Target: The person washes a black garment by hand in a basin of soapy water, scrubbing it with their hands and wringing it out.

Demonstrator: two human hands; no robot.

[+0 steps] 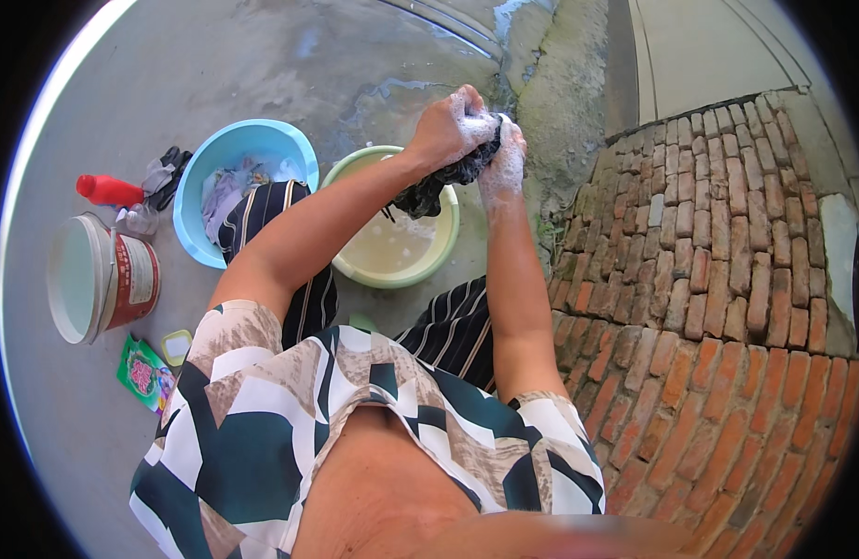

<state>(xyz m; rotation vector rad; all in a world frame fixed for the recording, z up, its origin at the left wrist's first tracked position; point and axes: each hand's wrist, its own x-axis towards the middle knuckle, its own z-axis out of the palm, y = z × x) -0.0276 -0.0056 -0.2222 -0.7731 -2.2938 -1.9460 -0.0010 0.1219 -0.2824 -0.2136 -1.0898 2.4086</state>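
Both hands grip a wet black cloth (464, 168) above the far right rim of a pale green basin (394, 279). White suds coat my left hand (457, 126), closed on the cloth's upper part. My right hand (504, 164), also foamy, clasps its right end. The cloth's lower folds hang over the basin, with thin dark strands dangling. Cloudy, brownish water with patches of foam fills the basin. How far the fingers wrap under the cloth is hidden.
A blue basin (188, 220) of pale clothes stands left, beside a red bottle (111, 191) and dark cloth (169, 175). Nearer are a paint bucket (80, 279), a green packet (141, 374) and a small yellow-rimmed dish (176, 346). A brick wall (702, 244) rises right.
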